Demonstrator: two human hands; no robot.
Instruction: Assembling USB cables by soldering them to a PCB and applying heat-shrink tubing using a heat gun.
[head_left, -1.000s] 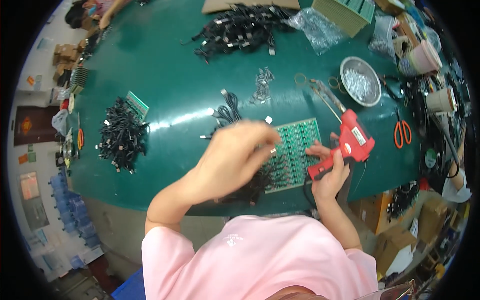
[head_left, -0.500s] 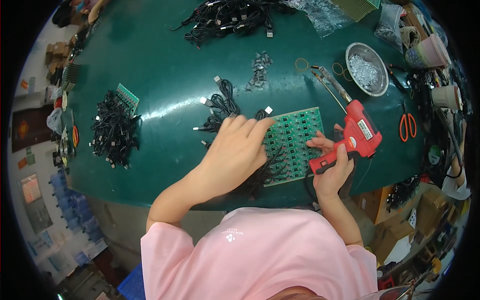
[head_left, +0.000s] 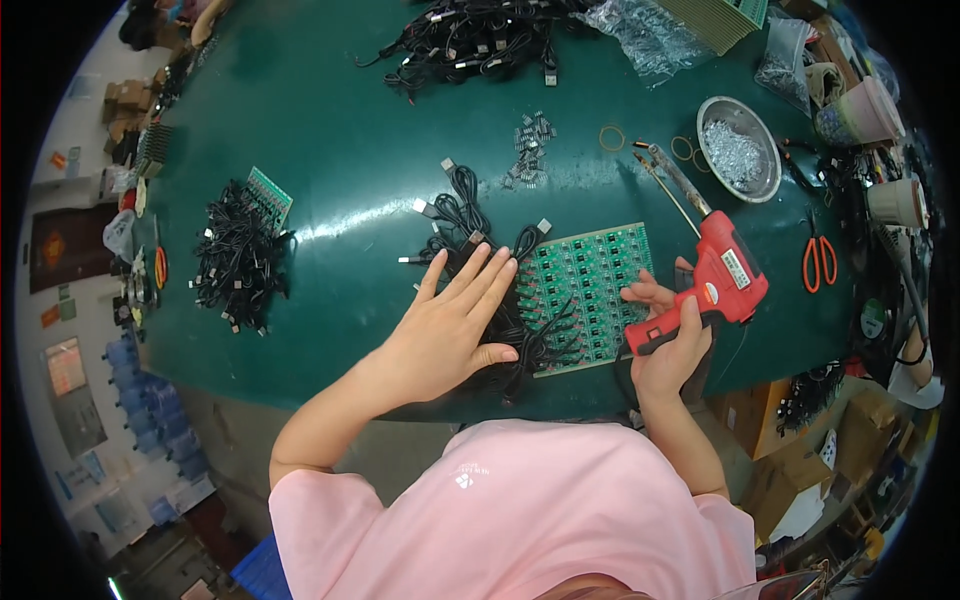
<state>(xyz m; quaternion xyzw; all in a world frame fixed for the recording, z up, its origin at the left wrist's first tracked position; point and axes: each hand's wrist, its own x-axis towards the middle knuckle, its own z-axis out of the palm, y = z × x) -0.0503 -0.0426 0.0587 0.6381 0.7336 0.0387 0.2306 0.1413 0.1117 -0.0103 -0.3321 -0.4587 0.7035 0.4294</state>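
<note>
My left hand (head_left: 462, 315) lies flat with its fingers spread over a bundle of black USB cables (head_left: 465, 205). Some cable ends reach the left edge of a green circuit board panel (head_left: 590, 290), which carries rows of small dark parts. My right hand (head_left: 668, 335) is wrapped round the handle of a red soldering gun (head_left: 722, 272) at the panel's right side. The gun's tip and a thin metal tube point away from me, up and to the left, off the board. Part of the cable bundle is hidden beneath my left hand.
Small metal-and-black parts (head_left: 530, 150) lie beyond the board. A metal bowl (head_left: 738, 150) of clear bits stands at the far right, with orange-handled scissors (head_left: 819, 258) nearer. Cables are heaped at the back (head_left: 480, 45) and, with a board, at the left (head_left: 238, 260).
My left hand has moved left off the board's edge onto the cables, and its fingers have spread out flat. The right hand keeps its hold on the soldering gun.
</note>
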